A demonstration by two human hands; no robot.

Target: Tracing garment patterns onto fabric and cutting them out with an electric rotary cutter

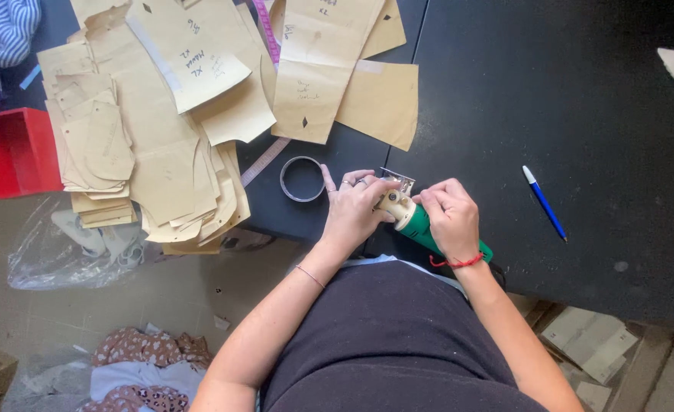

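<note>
Seen from above, a person's two hands close around a green-bodied handheld power tool with a cream front housing and small metal head [407, 214] at the near edge of a black worktable [581, 114]. The left hand [352, 207] wraps the cream front end, fingers curled over it; the right hand [450, 217] grips the green body from above, hiding most of it. The tool's rear end is cut off from sight beneath the right wrist, and its metal head is too small to make out clearly. Its long axis runs diagonally, head pointing up and left, away from the person. Just left of the hands lies a metal ring [303, 178], beside a pink measuring tape [264, 162] partly buried under stacked tan paper pattern pieces [161, 114]. A blue-and-white pen [545, 202] lies well apart to the right, with open tabletop around it.
</note>
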